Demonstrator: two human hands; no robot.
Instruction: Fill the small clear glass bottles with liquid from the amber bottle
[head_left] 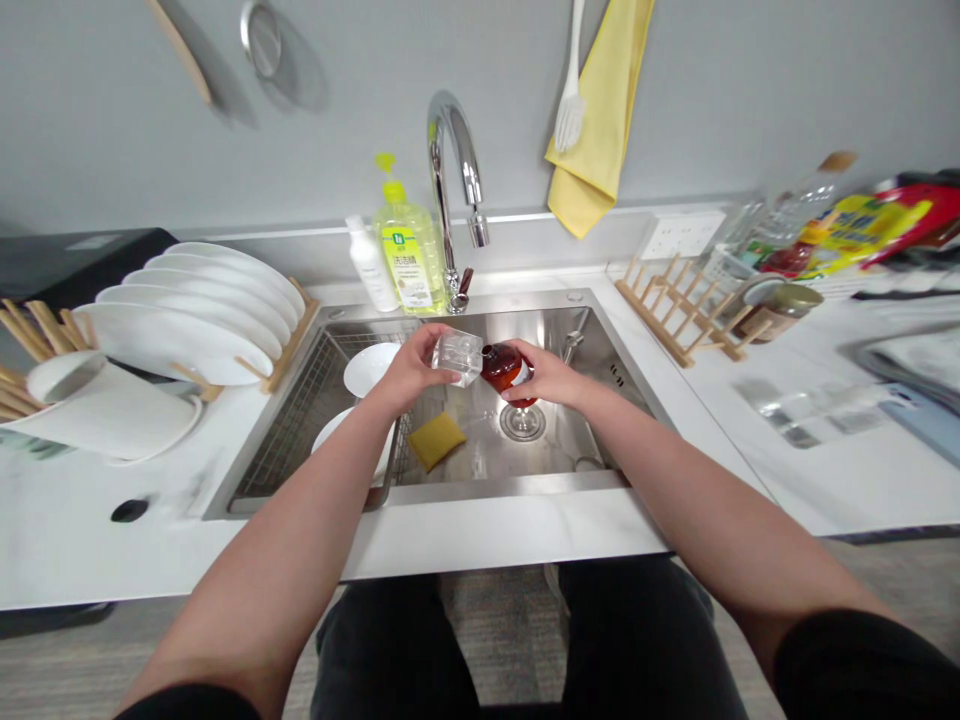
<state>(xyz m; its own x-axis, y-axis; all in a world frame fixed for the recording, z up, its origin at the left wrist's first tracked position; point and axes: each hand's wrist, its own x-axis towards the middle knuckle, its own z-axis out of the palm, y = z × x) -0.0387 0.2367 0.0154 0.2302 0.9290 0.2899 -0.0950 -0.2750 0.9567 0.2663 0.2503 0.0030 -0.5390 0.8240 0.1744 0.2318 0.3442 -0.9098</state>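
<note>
My left hand (pixel 415 373) is closed round a clear glass (pixel 457 356), held tilted over the steel sink (pixel 600 345). My right hand (pixel 546 378) grips a small bottle of dark red liquid (pixel 504 367), tipped on its side with its mouth toward the glass. Both are above the drain (pixel 523 422). A yellow sponge (pixel 437 440) lies on the sink floor just below my left hand. The faucet (pixel 452 170) arches above, with no water visible from it.
White bowls (pixel 369 367) sit on a wire rack in the sink's left half. A rack of white plates (pixel 191 310) stands on the left counter. Dish soap (pixel 409 245) is beside the faucet. An empty wooden rack (pixel 679 310), jars and bottles are on the right counter.
</note>
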